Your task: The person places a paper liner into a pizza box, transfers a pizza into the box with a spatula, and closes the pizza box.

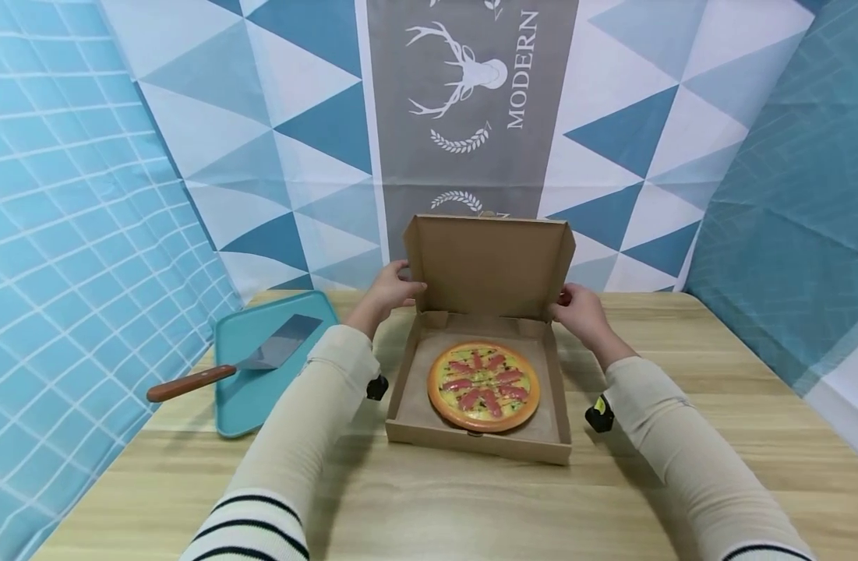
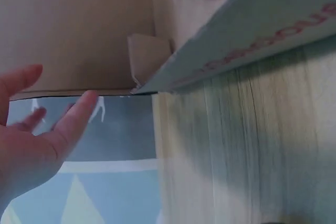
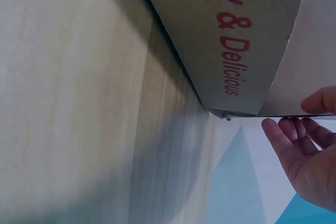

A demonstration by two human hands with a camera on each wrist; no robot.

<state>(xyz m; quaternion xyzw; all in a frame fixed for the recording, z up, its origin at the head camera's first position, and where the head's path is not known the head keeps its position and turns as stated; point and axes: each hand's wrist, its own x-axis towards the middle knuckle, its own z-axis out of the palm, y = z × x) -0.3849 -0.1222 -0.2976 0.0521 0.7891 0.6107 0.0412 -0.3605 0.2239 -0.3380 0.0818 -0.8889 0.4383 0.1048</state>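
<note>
A cardboard pizza box (image 1: 479,452) stands on the table with its lid (image 1: 488,265) raised upright at the back. Inside lies a round pizza (image 1: 484,387) with red strips on top. At the lid's left side, my left hand (image 1: 389,292) holds the edge between thumb and fingers, the fingers rather spread in the left wrist view. On the opposite side, my right hand (image 1: 581,313) pinches the lid's edge, thumb (image 3: 320,100) on the inner face and fingers behind. Red lettering (image 3: 233,66) runs along the box's outer side wall.
Left of the box, a teal tray (image 1: 235,413) carries a pizza server (image 1: 277,347), a metal blade whose wooden handle (image 1: 190,384) sticks out past the tray's left rim. A patterned cloth (image 1: 316,156) hangs behind the wooden table (image 1: 457,506).
</note>
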